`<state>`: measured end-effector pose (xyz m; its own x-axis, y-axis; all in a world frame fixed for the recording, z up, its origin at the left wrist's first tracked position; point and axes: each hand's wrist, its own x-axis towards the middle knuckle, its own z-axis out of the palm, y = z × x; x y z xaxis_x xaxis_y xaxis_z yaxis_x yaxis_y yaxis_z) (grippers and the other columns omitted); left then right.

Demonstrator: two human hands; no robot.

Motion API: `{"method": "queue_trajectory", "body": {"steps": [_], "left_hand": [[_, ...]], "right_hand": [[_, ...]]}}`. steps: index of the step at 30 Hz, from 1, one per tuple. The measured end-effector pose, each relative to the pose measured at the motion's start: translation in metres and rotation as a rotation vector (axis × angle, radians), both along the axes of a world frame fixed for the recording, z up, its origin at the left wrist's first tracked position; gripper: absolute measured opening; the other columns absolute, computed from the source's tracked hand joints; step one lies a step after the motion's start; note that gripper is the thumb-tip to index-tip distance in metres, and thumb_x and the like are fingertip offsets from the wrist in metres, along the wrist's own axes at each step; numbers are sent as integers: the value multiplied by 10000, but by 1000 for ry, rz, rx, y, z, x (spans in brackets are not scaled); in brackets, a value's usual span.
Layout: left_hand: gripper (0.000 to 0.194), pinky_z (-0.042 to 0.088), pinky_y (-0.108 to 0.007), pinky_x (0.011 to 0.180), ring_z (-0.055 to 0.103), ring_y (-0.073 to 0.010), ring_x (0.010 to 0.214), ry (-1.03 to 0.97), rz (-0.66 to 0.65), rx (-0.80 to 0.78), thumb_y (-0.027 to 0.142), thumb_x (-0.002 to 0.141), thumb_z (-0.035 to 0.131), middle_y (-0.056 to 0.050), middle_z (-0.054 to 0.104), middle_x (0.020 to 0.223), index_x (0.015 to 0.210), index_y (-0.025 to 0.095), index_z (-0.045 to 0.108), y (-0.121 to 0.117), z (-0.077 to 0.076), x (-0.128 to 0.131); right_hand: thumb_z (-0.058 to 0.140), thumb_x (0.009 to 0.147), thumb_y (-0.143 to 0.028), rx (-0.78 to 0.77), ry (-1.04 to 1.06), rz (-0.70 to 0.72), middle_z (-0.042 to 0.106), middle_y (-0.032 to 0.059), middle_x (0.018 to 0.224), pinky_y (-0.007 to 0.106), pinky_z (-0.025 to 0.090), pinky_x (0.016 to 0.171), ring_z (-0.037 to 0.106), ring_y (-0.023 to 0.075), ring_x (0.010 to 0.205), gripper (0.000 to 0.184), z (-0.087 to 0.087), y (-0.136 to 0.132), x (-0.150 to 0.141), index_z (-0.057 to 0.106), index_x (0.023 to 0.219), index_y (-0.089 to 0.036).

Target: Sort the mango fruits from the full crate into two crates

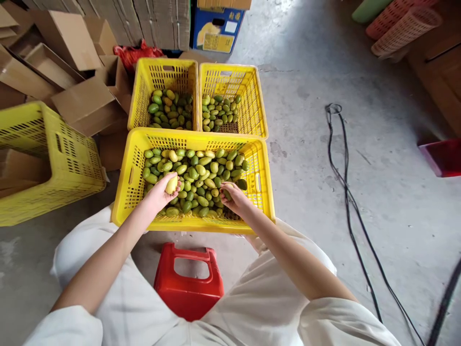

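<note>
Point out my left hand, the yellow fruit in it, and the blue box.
Left hand (164, 187), head view: back of the hand.
Yellow fruit (172, 185), head view: middle of its exposed side.
Blue box (217, 31), head view: its printed side.

Jumbled cardboard boxes (84, 103) lie at left, a black cable (346, 185) at right
</note>
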<state>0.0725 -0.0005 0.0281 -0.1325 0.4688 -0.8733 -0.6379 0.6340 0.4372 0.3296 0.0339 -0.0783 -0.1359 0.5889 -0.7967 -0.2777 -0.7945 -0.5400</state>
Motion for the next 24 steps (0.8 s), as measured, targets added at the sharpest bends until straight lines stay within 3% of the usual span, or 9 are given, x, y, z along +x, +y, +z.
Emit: {"method": "queue_trajectory", "body": {"steps": [5,8,11,13,16,18,20,22,24], "left_hand": [[246,432,-145,498,587,-71,545,-4,31,42,188,1121,658,-1,647,718,880,143,684,2,7,-1],[242,434,-156,506,589,-75,541,-27,45,67,176,1116,663,-5,654,711,879,142,695,2,12,-2],[206,446,-167,521,596,-84,553,-71,54,89,167,1061,740,-14,667,714,860,147,703,0,11,-3],[199,456,-171,532,609,-90,573,-95,58,121,169,1035,769,-21,681,729,849,149,701,-3,8,-3],[190,475,-171,550,626,-92,597,-103,61,152,167,1035,761,-21,695,749,856,150,702,-5,3,-3],[196,476,-169,548,623,-88,593,-101,57,141,166,1046,753,-14,690,744,857,150,701,-5,1,-4],[214,471,-167,537,618,-86,584,-93,54,117,171,1058,745,-8,680,733,850,151,697,-5,1,-4],[214,476,-167,538,624,-88,588,-93,54,117,177,1058,749,-9,681,735,852,153,694,-5,1,-4],[198,475,-165,540,628,-91,593,-100,52,136,175,1049,752,-9,683,739,862,158,692,-6,1,-3]], "right_hand": [[737,844,-206,-230,-173,-31,614,-20,744,214,497,498,625,165,621,233,-6,-24,2,551,970,-266],[695,796,-119,-282,-247,-89,557,-24,749,212,535,522,588,151,630,291,-4,-31,0,483,914,-279],[653,797,-58,-252,-273,-148,552,-13,792,218,588,570,595,148,667,333,2,-15,-10,453,923,-292],[619,825,-29,-186,-256,-172,606,21,847,241,653,658,655,152,729,329,13,16,-21,457,939,-291],[548,911,-55,-17,-221,-192,692,65,954,281,709,810,748,158,863,242,39,86,-38,502,990,-279],[482,995,-105,176,-205,-175,738,79,1036,316,716,911,780,154,955,202,57,135,-47,573,1105,-248],[383,1043,-124,387,-249,-135,754,92,1150,315,691,997,799,127,1075,305,69,168,-53,593,1240,-225],[342,1027,-96,504,-339,-83,756,93,1268,283,670,1026,795,101,1161,396,67,173,-57,584,1302,-247],[375,1009,-104,568,-440,-8,761,76,1272,280,669,998,799,114,1118,387,53,146,-57,598,1279,-270]]}}
